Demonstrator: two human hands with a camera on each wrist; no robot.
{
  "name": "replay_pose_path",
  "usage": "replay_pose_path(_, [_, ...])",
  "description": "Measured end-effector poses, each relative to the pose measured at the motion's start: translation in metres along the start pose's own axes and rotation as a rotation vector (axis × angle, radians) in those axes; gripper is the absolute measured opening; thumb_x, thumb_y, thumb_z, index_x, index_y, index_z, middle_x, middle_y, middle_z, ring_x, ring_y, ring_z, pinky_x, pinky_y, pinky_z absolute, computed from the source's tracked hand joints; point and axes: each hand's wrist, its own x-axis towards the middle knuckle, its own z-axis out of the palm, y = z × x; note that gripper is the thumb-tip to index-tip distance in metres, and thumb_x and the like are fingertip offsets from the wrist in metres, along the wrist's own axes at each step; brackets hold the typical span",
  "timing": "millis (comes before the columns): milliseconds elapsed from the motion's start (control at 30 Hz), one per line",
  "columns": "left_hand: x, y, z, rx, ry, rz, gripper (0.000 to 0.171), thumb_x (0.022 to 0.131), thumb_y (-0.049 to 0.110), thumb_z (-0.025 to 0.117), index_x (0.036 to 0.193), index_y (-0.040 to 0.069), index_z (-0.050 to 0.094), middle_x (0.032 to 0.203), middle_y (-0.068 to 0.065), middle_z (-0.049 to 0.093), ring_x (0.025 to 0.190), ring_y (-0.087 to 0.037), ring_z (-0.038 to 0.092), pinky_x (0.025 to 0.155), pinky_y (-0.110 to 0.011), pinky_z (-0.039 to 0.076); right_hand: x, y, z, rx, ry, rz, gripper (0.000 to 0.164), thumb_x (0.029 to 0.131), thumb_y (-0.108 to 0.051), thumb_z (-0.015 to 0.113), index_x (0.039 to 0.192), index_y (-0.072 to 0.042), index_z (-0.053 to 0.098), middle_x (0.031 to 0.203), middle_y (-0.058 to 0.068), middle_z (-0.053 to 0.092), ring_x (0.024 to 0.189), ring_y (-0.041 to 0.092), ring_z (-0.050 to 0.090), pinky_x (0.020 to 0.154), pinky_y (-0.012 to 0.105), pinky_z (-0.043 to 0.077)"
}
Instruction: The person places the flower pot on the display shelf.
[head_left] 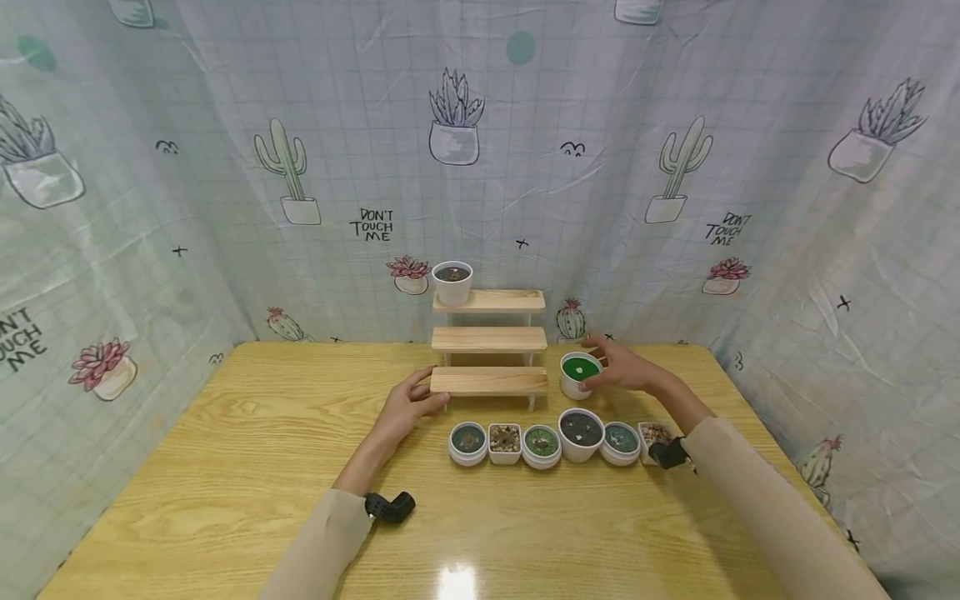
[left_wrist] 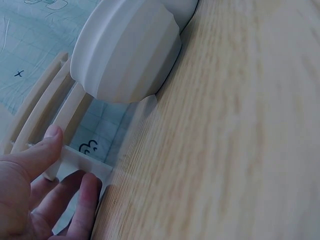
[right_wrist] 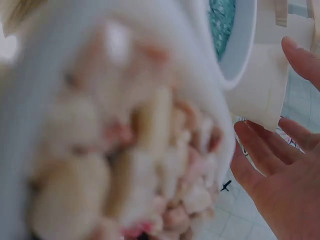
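Note:
A three-tier wooden display stand (head_left: 489,382) is on the table, with white legs. At its left end, my left hand (head_left: 405,408) grips the lowest step; in the left wrist view the thumb (left_wrist: 47,150) lies on the plank and the fingers curl by the leg. To the right of the stand is a white flowerpot with a green top (head_left: 577,383). My right hand (head_left: 626,368) holds this pot from its right side, thumb in front and fingers behind. In the right wrist view a nearer pot of pebbles (right_wrist: 170,165) partly covers it.
A white flowerpot with dark filling (head_left: 453,285) stands on the top step's left end. In front of the stand runs a row of small pots, including a larger dark-filled pot (head_left: 581,433) and a square pebble pot (head_left: 505,443). A printed curtain (head_left: 517,192) hangs behind.

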Motion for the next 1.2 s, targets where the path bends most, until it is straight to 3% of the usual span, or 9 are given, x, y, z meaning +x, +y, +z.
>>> replay_pose_path(333, [0.001,0.003,0.002,0.005,-0.007,-0.010,0.077,0.099,0.023,0.072,0.163,0.011,0.031,0.144,-0.021,0.062,0.115,-0.024,0.071,0.102,-0.041,0.053,-0.002,0.000,0.003,-0.049,0.009,-0.014,0.082,0.088,-0.022,0.081,0.150,0.008,0.039,0.141,0.033,0.050,0.122,0.042,0.055,0.098,0.050,0.050])
replay_pose_path(667, [0.000,0.001,0.002,-0.006,-0.002,-0.009,0.077,0.098,0.024,0.074,0.162,0.016,0.034,0.145,-0.019,0.062,0.120,-0.026,0.069,0.102,-0.041,0.054,-0.002,-0.004,-0.001,-0.101,0.041,0.002,0.082,0.088,-0.027,0.080,0.151,0.005,0.039,0.143,0.033,0.051,0.125,0.044,0.055,0.103,0.058,0.047])
replay_pose_path(900, [-0.003,0.003,0.001,0.001,-0.001,-0.006,0.078,0.097,0.028,0.075,0.162,0.016,0.034,0.145,-0.018,0.063,0.117,-0.026,0.071,0.104,-0.044,0.053,-0.005,-0.010,-0.006,-0.096,0.080,-0.027,0.077,0.089,-0.027,0.079,0.149,0.005,0.041,0.142,0.031,0.054,0.125,0.042,0.056,0.101,0.054,0.049])
replay_pose_path(1200, [-0.002,0.001,0.000,-0.003,-0.001,-0.009,0.077,0.097,0.027,0.075,0.162,0.016,0.035,0.145,-0.019,0.062,0.116,-0.024,0.071,0.101,-0.039,0.055,-0.008,-0.027,-0.014,-0.055,0.099,-0.093,0.075,0.091,-0.019,0.077,0.149,0.009,0.039,0.140,0.030,0.055,0.123,0.041,0.056,0.099,0.050,0.049])
